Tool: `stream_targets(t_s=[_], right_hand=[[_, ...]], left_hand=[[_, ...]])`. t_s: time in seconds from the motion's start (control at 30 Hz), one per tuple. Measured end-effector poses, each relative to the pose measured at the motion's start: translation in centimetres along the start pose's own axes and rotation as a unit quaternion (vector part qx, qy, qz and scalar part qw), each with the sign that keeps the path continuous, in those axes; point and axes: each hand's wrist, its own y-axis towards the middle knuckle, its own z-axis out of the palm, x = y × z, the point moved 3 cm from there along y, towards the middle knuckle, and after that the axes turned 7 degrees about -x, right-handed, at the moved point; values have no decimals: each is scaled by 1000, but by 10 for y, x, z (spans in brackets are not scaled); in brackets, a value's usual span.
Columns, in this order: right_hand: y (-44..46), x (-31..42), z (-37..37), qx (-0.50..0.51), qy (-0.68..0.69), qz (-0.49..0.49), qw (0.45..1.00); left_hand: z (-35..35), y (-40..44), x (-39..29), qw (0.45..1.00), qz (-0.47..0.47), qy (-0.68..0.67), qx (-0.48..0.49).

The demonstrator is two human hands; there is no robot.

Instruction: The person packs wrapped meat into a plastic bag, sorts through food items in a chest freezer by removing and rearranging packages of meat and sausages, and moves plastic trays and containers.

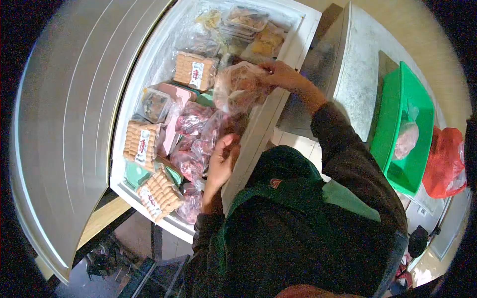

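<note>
My right hand [283, 78] is closed on the edge of a clear plastic bag [240, 88] with pale, pinkish-brown contents, held over the far inner side of the open chest freezer [263, 134]. Lower down, my left hand [223, 161] rests beside clear bags of red meat [191, 154], its thumb and fingers apart. Its fingers are partly hidden, and a dark red bag [233, 124] lies just above it. Packs of sausages [141, 144] with white labels lie along the freezer's left side, another sausage pack [195, 71] further up.
A clear tub [154, 106] and a pink lid or box [175, 124] sit among the packs. More frozen bags [268, 42] fill the far end. To the right, a green basin [392, 139] holds a bagged pale item, beside a red plastic bag [444, 161]. The raised freezer lid [74, 99] stands left.
</note>
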Motion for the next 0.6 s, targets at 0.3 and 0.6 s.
stream_targets(t_s=[0.3,0.6], right_hand=[[76,-16,-43,-140,-242,-141,950],[179,-42,-22,132,-274,-66,951]], left_hand=[[-2,-35,58,976,-181,111,48],[2,-18,75,963,-198,153,96]])
